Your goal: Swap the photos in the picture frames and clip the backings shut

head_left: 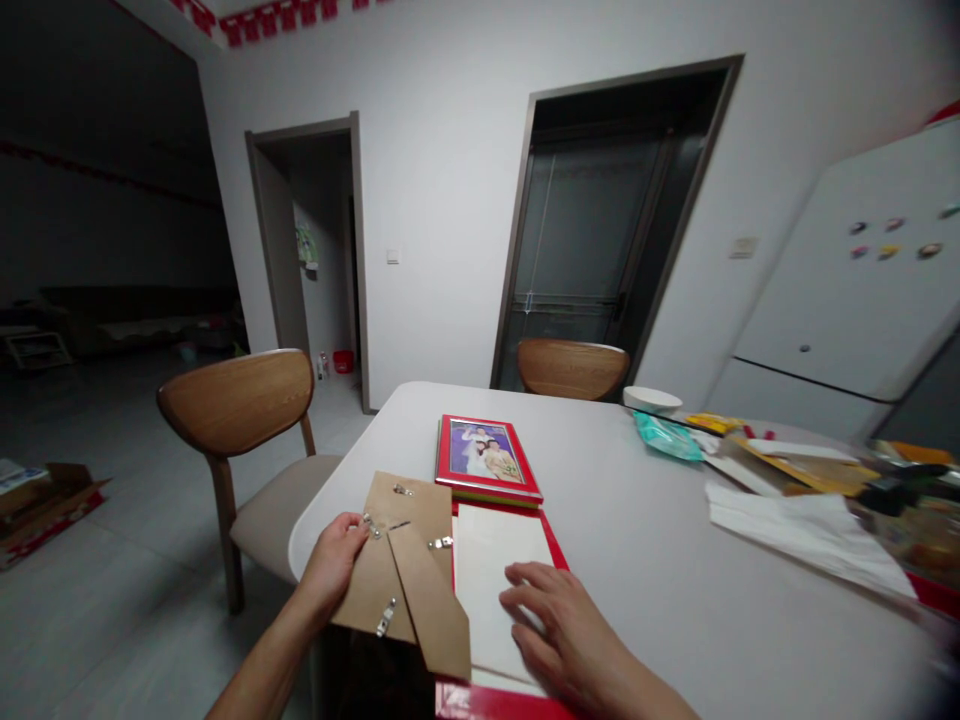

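My left hand (335, 562) is closed on the left edge of a brown picture frame backing board (375, 580), which has metal clips and a fold-out stand on its back. The board is raised at the table's front left. Beside it lies a red picture frame (556, 540), mostly covered by a white sheet (499, 590). My right hand (559, 625) rests at the sheet's right side with fingers apart, holding nothing; whether the fingertips touch it I cannot tell. Just beyond is another red picture frame (489, 462) with a photo of people, lying face up on something stacked below.
The white table (622, 540) carries a white bowl (652, 400), a teal packet (667, 436), white tissue paper (802, 530) and assorted packages at the right. Wooden chairs stand at the left (240, 410) and far side (574, 370). An open box (52, 505) is on the floor.
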Motion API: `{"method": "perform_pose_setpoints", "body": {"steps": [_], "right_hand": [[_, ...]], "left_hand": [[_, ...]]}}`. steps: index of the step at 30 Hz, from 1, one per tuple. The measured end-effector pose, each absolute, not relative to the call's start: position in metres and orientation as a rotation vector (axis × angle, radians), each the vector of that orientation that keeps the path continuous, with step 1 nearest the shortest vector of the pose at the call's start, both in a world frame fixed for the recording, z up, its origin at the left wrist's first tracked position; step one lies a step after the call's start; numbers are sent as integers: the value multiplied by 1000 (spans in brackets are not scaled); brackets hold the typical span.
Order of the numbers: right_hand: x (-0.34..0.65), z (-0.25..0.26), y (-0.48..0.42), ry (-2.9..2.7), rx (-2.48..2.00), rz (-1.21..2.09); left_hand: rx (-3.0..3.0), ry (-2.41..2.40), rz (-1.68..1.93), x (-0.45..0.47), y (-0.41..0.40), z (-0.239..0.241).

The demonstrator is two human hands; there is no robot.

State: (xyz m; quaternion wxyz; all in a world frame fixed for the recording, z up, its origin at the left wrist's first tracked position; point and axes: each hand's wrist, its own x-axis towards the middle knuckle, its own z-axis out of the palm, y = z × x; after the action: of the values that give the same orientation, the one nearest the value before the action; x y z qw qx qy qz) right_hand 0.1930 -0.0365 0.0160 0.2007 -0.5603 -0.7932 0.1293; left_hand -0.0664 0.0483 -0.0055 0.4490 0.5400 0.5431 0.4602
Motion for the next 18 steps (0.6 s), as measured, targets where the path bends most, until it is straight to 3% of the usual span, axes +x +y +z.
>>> {"method": "perform_pose_setpoints", "body": {"steps": [14,18], "right_hand": [[188,16,-30,-2236,-1394,499],[203,3,-20,-2071,-1548,358]], "left_hand": [[1855,1714,1032,-89,51,-7],[2153,1519,908,-59,24,2]]}}
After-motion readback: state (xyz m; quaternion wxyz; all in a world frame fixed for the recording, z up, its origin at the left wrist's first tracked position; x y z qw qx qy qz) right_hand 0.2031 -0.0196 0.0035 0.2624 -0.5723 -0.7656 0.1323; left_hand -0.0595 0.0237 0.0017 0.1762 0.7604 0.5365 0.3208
